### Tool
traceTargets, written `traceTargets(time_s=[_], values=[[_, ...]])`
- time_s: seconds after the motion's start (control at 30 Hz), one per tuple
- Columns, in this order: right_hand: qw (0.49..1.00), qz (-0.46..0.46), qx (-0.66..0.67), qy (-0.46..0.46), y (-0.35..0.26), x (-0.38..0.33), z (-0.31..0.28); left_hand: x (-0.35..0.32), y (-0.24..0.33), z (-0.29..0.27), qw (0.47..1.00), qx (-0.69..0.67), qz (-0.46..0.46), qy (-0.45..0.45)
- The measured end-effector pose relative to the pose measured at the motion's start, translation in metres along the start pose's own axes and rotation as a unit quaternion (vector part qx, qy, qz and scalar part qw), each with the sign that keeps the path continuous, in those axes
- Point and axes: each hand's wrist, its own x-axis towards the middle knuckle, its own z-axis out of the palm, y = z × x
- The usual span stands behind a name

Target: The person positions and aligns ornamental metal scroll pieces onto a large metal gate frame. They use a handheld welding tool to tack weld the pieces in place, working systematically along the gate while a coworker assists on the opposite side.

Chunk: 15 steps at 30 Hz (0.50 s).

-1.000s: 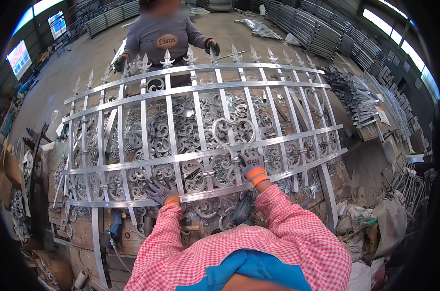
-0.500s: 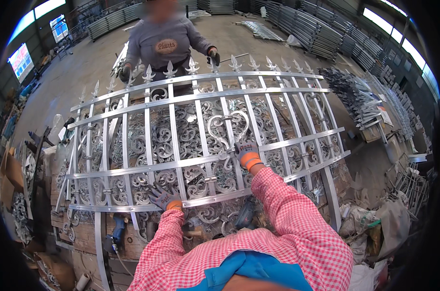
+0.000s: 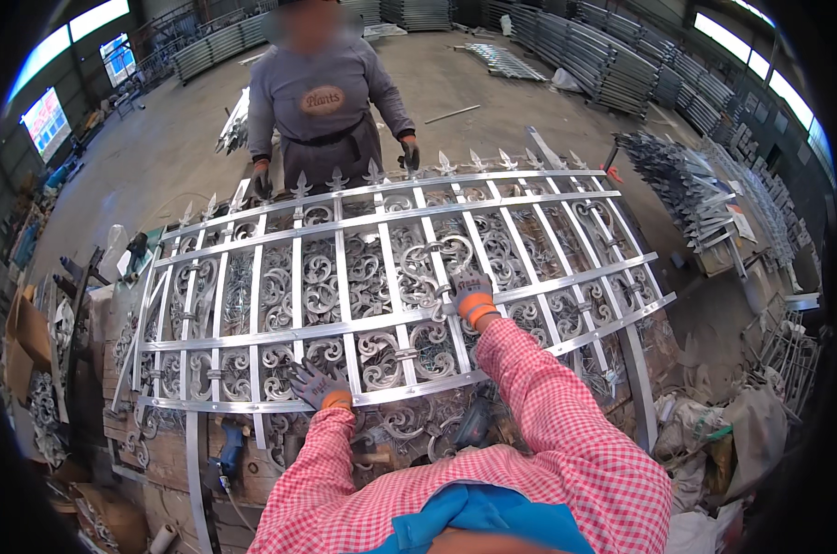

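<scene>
A silvery metal fence panel [image 3: 409, 317] with pointed spikes and scroll ornaments lies across the workbench in front of me. My left hand [image 3: 319, 384], in a grey glove with an orange cuff, rests on its near bottom rail with fingers spread. Further in, right of the middle, my right hand [image 3: 472, 292] has its fingers curled down over the panel beside a heart-shaped scroll [image 3: 454, 247]. Its fingertips are partly hidden. Loose scroll pieces [image 3: 319, 282] show between the bars underneath.
Across the panel stands a co-worker [image 3: 322, 102], gloved hands lowered behind the spikes. A blue power tool [image 3: 227, 452] with a hose hangs at the bench's near left. Bundled metal spikes [image 3: 677, 194] lie to the right, above sacks [image 3: 746, 434]. Stacked panels [image 3: 585, 55] stand behind.
The panel's far side has come down and its spikes sit lower in view. The co-worker stands more upright, hands lower. My hands stay on the panel in nearly the same places.
</scene>
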Motion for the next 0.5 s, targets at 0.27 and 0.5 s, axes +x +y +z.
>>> traceTargets(time_s=[0.27,0.5], values=[[0.999,0.006,0.034,0.041,-0.005,0.008,0.009,0.000,0.002,-0.016,0.999,0.022,-0.006,-0.043],[0.999,0.011,0.022,0.048,-0.003,0.020,0.024,0.000,0.005,-0.015,0.999,0.019,-0.005,-0.039]])
